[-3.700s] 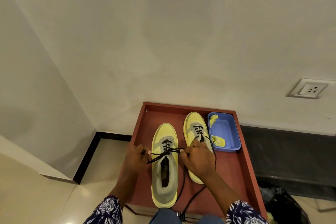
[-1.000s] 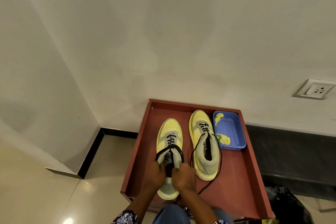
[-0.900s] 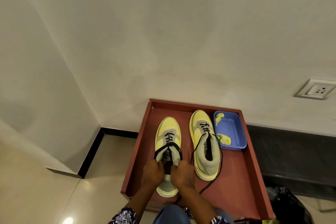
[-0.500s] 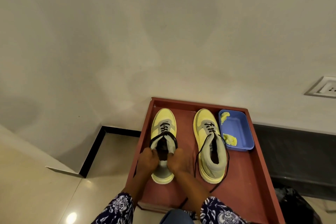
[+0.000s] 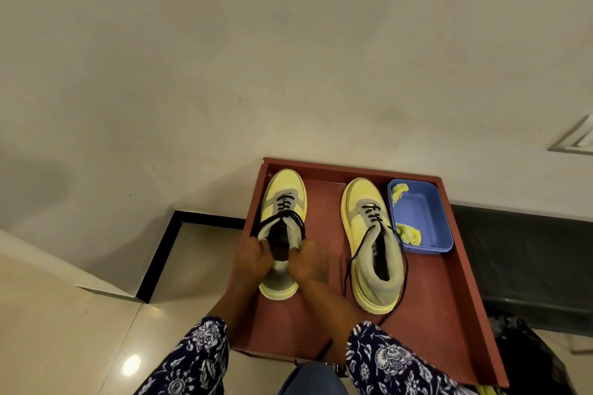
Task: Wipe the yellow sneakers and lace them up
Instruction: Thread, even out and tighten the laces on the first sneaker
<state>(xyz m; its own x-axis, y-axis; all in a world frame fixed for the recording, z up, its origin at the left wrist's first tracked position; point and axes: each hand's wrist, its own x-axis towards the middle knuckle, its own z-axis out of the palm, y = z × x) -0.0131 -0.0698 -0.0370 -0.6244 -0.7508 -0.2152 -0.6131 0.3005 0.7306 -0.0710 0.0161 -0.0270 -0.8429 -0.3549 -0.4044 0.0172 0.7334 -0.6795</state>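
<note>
1. Down low: left-hand yellow-and-grey sneaker with black laces (image 5: pixel 284 202), toe toward the wall, flat in the left part of a shallow reddish-brown wooden tray (image 5: pixel 430 292).
2. Left hand (image 5: pixel 252 261) curled round the left side of that sneaker's grey collar, fingers gripping the rim at the opening.
3. Right hand (image 5: pixel 306 263) curled likewise on the right side of the same collar, gripping it; both hands close together, heel end of the shoe showing between and below them.
4. Black lace of this shoe looped across the top of the tongue, just ahead of the fingers; cannot tell whether the lace ends are pinched as well.
5. Second yellow-and-grey sneaker (image 5: pixel 373 247) to the right, parallel, apart from the first, untouched; laced through the lower eyelets only, loose black lace ends (image 5: pixel 348 269) trailing down both sides onto the tray floor.
6. Rectangular blue plastic tub (image 5: pixel 423 218) just beside that second sneaker, in the far right corner of the tray; crumpled yellow cloth pieces (image 5: pixel 409 232) inside, one at the near end, one at the far end.
7. Dark blue sleeves with white floral print (image 5: pixel 385 362) on both forearms at the bottom edge.
8. Tray against a pale cream wall (image 5: pixel 224 58), glossy beige floor tiles (image 5: pixel 64 330) to the left, black skirting (image 5: pixel 160 253) along the wall base.
</note>
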